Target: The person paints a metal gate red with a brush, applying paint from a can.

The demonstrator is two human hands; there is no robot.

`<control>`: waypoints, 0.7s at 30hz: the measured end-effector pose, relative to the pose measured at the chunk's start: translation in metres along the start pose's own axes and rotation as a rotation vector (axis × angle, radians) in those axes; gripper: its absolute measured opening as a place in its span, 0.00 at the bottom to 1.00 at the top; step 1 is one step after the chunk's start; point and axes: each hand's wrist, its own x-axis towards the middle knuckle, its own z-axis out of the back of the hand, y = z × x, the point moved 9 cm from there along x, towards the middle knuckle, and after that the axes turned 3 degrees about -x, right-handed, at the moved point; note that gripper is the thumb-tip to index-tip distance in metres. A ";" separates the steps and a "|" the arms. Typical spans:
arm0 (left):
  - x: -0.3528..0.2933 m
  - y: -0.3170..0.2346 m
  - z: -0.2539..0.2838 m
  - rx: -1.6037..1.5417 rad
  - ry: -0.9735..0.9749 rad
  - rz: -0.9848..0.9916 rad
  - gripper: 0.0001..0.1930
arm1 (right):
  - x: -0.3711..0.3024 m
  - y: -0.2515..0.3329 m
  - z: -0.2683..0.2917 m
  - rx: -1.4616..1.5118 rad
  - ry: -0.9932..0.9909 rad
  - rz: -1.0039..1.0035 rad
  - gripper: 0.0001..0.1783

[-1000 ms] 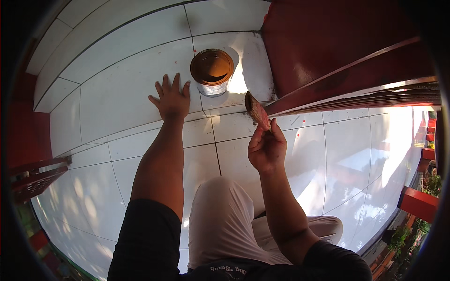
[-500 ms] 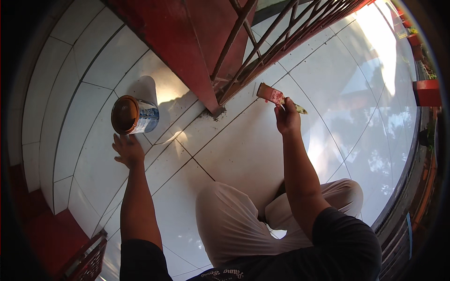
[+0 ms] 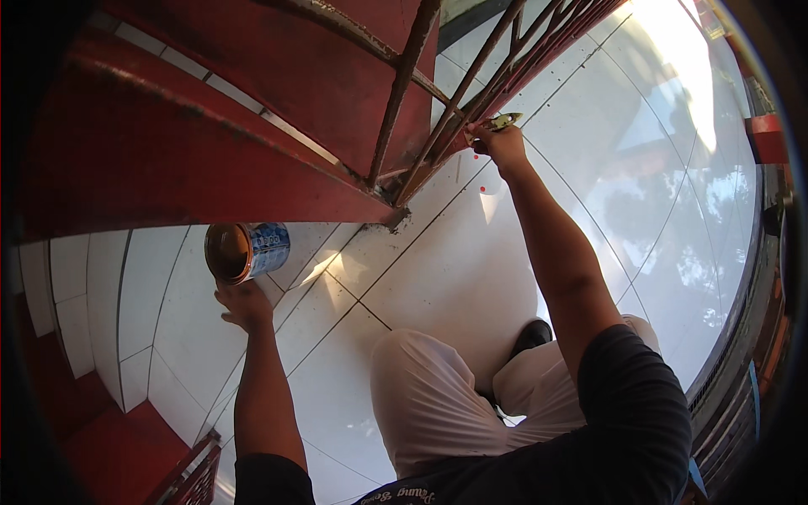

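Observation:
My right hand (image 3: 503,145) grips a paintbrush (image 3: 505,120) with a stained, yellowish handle. Its bristle end is mostly hidden by my fingers and lies against or close to the lower bar of the red metal railing (image 3: 443,154). On the left, a blue-labelled paint can (image 3: 268,248) with a brownish inside stands on the white tiles. Just on the near side of it is my left hand (image 3: 246,305), fingers apart and holding nothing. Whether its fingertips touch the can, I cannot tell.
A broad red post (image 3: 202,168) fills the upper left, its lower corner near dark crumbs on the tiled floor (image 3: 421,286). Small red paint drops (image 3: 482,188) dot the tiles below the brush. A dark shoe (image 3: 531,337) shows beside my folded legs.
My right hand has carried the brush up from over the tiles to the railing, turning its handle upward. The view has shifted, so the red post spreads further across the left.

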 end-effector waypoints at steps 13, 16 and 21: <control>0.004 0.003 -0.002 -0.032 0.043 0.059 0.26 | -0.019 0.018 0.002 -0.082 -0.015 0.210 0.11; 0.002 0.004 -0.007 -0.061 0.027 0.049 0.26 | -0.018 0.007 0.001 -0.196 -0.070 0.153 0.11; 0.004 0.011 -0.008 -0.048 0.025 0.054 0.26 | -0.021 0.002 0.041 -0.247 -0.315 0.149 0.15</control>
